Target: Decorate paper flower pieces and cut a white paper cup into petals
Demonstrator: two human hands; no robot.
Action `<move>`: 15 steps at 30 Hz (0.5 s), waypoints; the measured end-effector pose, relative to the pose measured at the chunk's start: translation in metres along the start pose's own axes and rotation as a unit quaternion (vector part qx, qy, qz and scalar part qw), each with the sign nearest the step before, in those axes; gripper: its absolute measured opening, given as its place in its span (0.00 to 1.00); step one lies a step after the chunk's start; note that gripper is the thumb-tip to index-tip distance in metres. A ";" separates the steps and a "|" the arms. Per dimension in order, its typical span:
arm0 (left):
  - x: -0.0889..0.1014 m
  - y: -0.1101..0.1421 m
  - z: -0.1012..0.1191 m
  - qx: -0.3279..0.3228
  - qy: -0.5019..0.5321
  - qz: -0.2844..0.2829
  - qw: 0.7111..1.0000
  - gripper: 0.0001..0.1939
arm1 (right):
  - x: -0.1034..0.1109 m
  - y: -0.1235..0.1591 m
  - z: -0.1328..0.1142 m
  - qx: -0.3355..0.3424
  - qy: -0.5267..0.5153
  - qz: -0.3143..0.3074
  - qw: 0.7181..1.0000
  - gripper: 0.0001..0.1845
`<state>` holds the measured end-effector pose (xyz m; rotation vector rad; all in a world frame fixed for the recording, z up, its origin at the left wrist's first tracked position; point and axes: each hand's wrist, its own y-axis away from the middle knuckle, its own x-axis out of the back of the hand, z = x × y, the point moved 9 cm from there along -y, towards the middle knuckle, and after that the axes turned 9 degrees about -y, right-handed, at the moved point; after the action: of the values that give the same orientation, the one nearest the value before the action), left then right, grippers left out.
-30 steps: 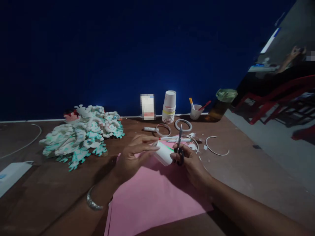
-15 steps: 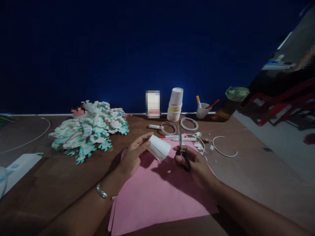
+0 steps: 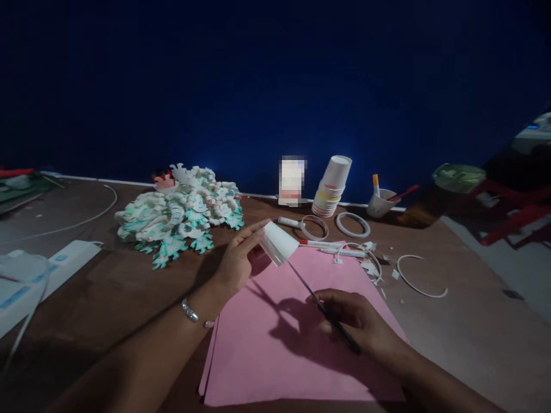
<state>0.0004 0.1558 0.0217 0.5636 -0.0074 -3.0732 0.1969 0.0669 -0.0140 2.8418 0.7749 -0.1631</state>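
A white paper cup [image 3: 279,242], tilted with a slit showing in its side, is gripped at one end by my left hand [image 3: 237,258]. My right hand [image 3: 353,318] is closed around the dark handles of a pair of scissors [image 3: 305,282]. The scissor blades point up and left, their tips at the cup's lower edge; whether they touch the paper I cannot tell. Both hands are above a stack of pink paper sheets [image 3: 267,355], which carries their shadows.
Cut white paper pieces with green edges [image 3: 185,218] are heaped at left, beyond a power strip [image 3: 51,281]. Farther back stand stacked paper cups [image 3: 331,186] and a cup of pens [image 3: 382,203]. Tape rolls [image 3: 353,225], markers [image 3: 290,222] and a cut ring [image 3: 419,287] lie at right.
The scissors have swung from upright to pointing at the cup, and my right hand has moved lower. The cup stays in my left hand. The whole view has shifted and tilted slightly.
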 end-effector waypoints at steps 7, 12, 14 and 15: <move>-0.008 0.002 -0.006 0.015 0.009 -0.036 0.999 0.17 | 0.004 -0.003 0.008 -0.001 -0.026 0.012 1.000 0.19; -0.013 0.004 -0.013 0.037 0.005 -0.058 0.998 0.17 | 0.006 -0.004 0.006 0.002 -0.022 0.026 0.999 0.23; -0.014 0.005 -0.016 0.046 -0.001 -0.063 0.997 0.17 | 0.007 -0.005 0.005 0.003 -0.019 0.032 0.999 0.23; -0.015 0.006 -0.017 0.049 -0.004 -0.066 0.997 0.17 | 0.007 -0.005 0.005 0.002 -0.020 0.032 0.999 0.23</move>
<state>0.0203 0.1505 0.0112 0.5798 -0.1260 -3.2179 0.2000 0.0738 -0.0205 2.8538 0.6752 -0.2132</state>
